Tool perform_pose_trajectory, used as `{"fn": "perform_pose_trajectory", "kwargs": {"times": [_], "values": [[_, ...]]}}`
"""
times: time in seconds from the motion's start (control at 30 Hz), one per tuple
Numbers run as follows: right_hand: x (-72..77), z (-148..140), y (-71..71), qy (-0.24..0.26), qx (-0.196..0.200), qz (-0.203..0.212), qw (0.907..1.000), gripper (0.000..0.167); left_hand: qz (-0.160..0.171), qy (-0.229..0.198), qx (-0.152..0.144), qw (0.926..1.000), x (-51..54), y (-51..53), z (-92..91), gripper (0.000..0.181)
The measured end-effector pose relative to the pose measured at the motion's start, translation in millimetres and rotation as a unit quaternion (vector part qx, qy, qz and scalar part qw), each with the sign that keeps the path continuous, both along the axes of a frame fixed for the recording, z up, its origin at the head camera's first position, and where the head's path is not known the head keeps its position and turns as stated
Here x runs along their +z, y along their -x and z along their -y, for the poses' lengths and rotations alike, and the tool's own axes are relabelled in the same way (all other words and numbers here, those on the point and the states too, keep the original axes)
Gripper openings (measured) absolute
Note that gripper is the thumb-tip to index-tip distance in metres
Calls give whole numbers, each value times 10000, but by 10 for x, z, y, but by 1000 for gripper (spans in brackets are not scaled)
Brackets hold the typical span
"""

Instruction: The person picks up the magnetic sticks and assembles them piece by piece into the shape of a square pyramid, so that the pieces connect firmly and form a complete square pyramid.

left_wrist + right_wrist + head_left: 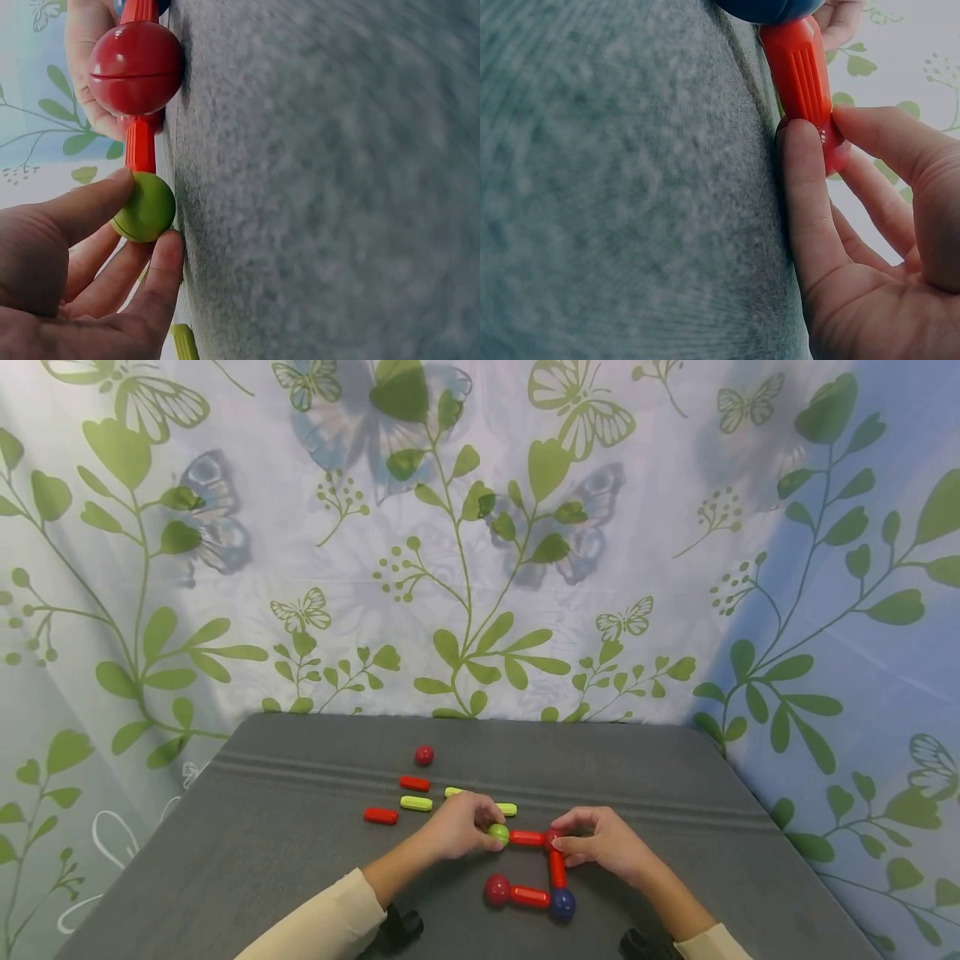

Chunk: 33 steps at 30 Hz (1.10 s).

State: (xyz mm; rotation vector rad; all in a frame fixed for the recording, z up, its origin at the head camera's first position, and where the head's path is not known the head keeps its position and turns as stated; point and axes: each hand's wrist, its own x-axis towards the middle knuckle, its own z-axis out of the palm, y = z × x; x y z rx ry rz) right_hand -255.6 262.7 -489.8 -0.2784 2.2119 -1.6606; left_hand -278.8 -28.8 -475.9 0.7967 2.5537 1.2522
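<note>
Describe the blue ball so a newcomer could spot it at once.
On the dark grey table, find the right hand pinching a red ball. From that ball, follow the red rod down the head view to the blue ball at its end. It is the only blue one; the other balls are red or green.

No lettering, label, brand, number or sign can be read on the red bar [527, 837] between the hands [460, 825] [603, 842] or the curtain [480, 552] beyond them.

A curtained-off nook — leaf-and-butterfly curtains [480, 543] behind and beside a grey table [262, 843].
</note>
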Motion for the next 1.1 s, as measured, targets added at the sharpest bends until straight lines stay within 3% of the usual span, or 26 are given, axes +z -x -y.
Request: {"fn": "perform_pose_trajectory", "kwargs": {"times": [0.43, 0.6, 0.83, 1.1], "values": [[23, 18, -12, -44, -37, -5, 10000, 46, -33, 21, -24, 10000, -23, -1, 53, 23], [43, 30, -40, -16, 37, -30, 10000, 50, -232, 139, -38, 9996, 9, -26, 218, 23], [61, 25, -57, 13, 127, -99, 9999, 48, -578, 383, 89, 9976, 171, -71, 496, 26], [48, 5, -47, -72, 140, -106, 9998, 49, -1119, 863, 200, 9898, 257, -35, 781, 23]]}}
